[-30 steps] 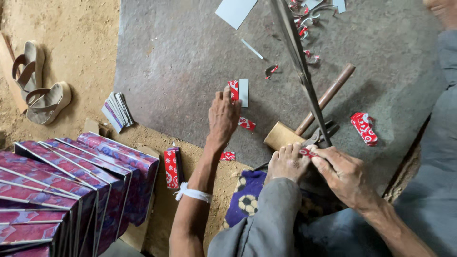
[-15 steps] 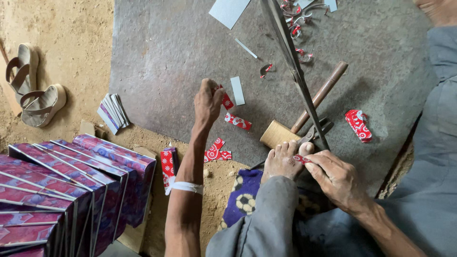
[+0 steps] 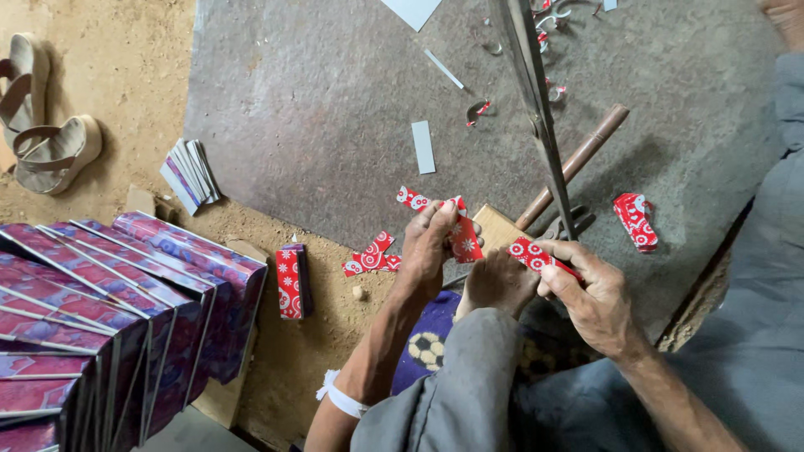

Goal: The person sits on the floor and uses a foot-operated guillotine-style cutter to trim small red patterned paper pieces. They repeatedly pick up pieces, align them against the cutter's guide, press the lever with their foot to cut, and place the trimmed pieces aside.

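My left hand (image 3: pixel 431 247) holds a red patterned metal strip (image 3: pixel 463 237) just in front of my bent knee. My right hand (image 3: pixel 590 289) pinches another red patterned strip (image 3: pixel 536 255) against the base of the long upright shears (image 3: pixel 536 100). My bare foot (image 3: pixel 496 280) rests between the two hands, beside a wooden block (image 3: pixel 496 228). A wooden-handled mallet (image 3: pixel 574 163) lies on the grey mat (image 3: pixel 318 117) behind the shears.
More red strips lie on the mat's edge (image 3: pixel 373 258) and at the right (image 3: pixel 635 219). A small red stack (image 3: pixel 291 280) stands on the dirt. Purple patterned sheets (image 3: pixel 109 301) are stacked at the left. Sandals (image 3: pixel 42 125) lie far left. Plain metal offcuts (image 3: pixel 423 146) dot the mat.
My left hand has drawn back from the mat toward my knee, bringing a red strip with it. The right hand stays at the shears with its strip.
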`<state>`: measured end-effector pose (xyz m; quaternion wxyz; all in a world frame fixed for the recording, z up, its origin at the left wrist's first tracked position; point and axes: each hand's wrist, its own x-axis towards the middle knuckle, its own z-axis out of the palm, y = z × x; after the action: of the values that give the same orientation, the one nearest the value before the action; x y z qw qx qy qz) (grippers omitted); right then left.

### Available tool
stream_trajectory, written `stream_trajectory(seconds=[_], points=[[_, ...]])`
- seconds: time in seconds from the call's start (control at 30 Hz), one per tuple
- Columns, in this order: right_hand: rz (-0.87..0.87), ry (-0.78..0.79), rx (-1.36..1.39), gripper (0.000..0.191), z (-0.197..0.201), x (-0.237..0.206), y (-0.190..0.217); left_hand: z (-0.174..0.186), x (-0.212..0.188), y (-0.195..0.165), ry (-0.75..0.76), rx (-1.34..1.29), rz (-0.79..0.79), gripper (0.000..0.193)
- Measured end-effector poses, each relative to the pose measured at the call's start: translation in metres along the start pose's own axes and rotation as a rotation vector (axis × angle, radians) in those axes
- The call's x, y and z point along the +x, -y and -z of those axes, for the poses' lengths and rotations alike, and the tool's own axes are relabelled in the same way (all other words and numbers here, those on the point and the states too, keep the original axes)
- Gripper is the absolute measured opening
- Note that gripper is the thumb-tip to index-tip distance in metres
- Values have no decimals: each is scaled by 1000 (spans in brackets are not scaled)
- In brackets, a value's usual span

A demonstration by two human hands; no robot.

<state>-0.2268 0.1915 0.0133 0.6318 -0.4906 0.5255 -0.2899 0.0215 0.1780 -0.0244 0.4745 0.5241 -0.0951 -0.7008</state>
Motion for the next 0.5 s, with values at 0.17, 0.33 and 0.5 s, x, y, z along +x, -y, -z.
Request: stream_trajectory(seconds=[0.17, 0.33, 0.5], points=[[17, -12, -111, 37, 7, 1, 8, -25, -12, -8, 89, 43, 87, 34], [1, 92, -208, 22, 16, 9, 25, -27, -18, -13, 270, 475, -105, 35], [134, 164, -393, 41, 17, 22, 45, -40, -25, -9, 415, 625, -110, 41]])
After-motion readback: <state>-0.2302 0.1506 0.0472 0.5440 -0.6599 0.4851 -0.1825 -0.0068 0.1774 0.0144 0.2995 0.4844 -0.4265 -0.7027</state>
